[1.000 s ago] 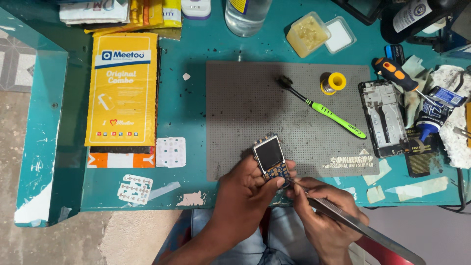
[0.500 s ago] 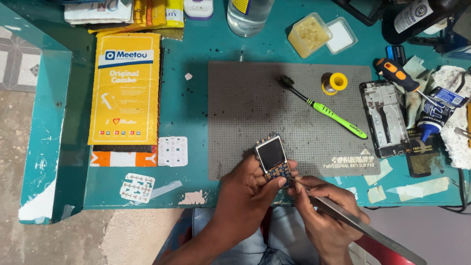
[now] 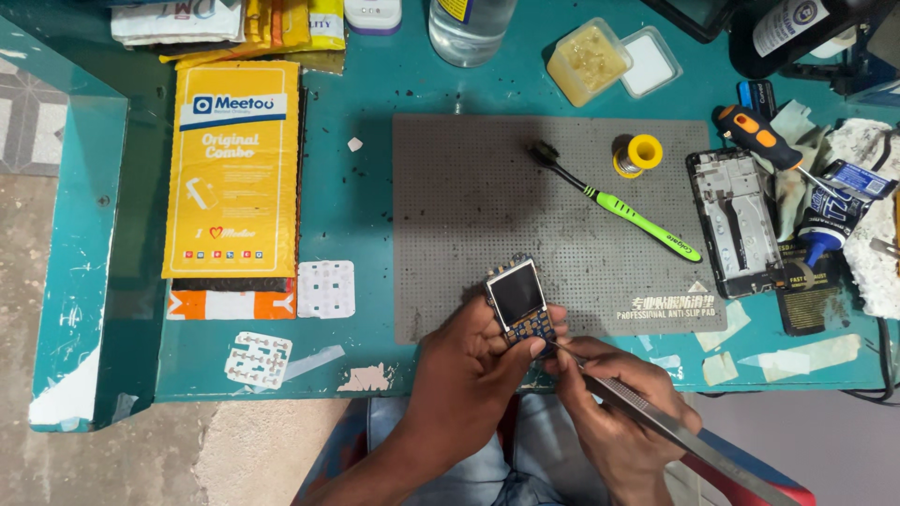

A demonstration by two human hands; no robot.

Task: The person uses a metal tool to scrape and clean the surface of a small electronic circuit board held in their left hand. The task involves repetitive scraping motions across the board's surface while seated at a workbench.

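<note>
Left hand point(image 3: 469, 370) pinches a small phone circuit board point(image 3: 518, 302) with its screen up, over the near edge of the grey work mat point(image 3: 469, 215), while right hand point(image 3: 614, 412) grips metal tweezers point(image 3: 656, 422), tips touching the board's lower end; green toothbrush point(image 3: 619, 201) lies well apart on the mat

We are looking down at a small phone-repair workbench, a workshop rather than a home table. Mid-frame lies a grey perforated anti-slip mat point(image 3: 525, 206) on a worn teal table point(image 3: 366, 215) with chipped paint. On the mat we see a green brush point(image 3: 619, 206) and a yellow solder spool point(image 3: 639, 154). At the right edge sit a stripped phone frame point(image 3: 734, 220), an orange-handled screwdriver point(image 3: 761, 139) and a glue tube point(image 3: 830, 211). At upper left lies a yellow parts packet point(image 3: 232, 169), and at top centre an open tub of yellowish paste point(image 3: 587, 61).
</note>
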